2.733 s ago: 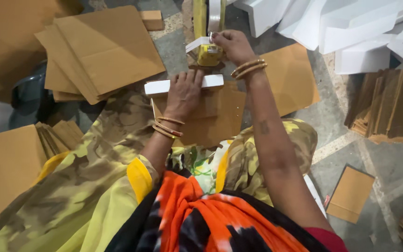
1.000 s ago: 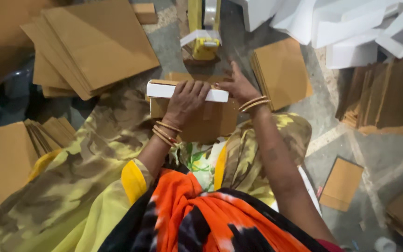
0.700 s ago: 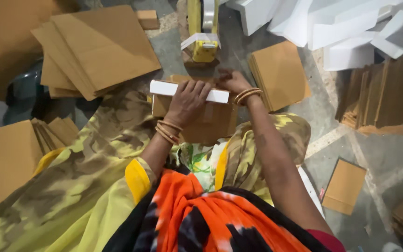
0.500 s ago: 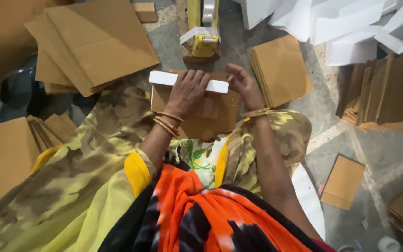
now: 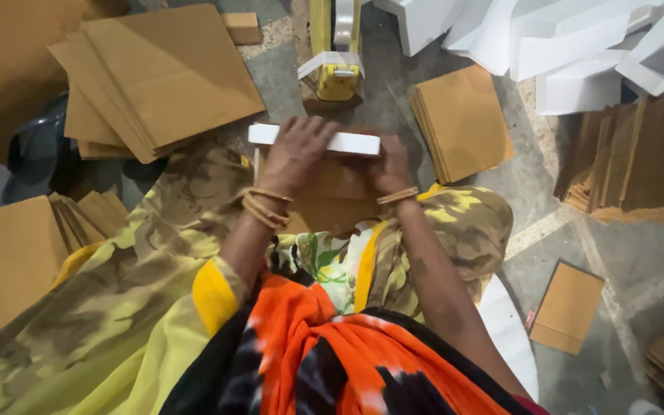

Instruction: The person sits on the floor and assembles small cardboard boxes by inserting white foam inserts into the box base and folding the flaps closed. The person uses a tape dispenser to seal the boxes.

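Note:
A brown cardboard box [image 5: 332, 201] rests on my lap with a long white foam block [image 5: 351, 142] lying across its far edge. My left hand [image 5: 297, 154] lies palm down on the middle of the foam block, fingers spread. My right hand [image 5: 390, 165] grips the right end of the box just under the block. Both wrists carry thin bangles. A yellow and white tape dispenser [image 5: 336, 73] stands on the floor just beyond the box.
A stack of flat brown cardboard sheets [image 5: 159, 77] lies at the far left, a smaller stack [image 5: 463, 123] to the right of the box. White foam pieces [image 5: 578, 46] pile at the top right. More cardboard [image 5: 632, 161] stands at the right; one flat piece [image 5: 566, 307] lies near my right elbow.
My right hand came back from the tape dispenser to the right end of the box. My left hand has stayed pressed on the foam block throughout.

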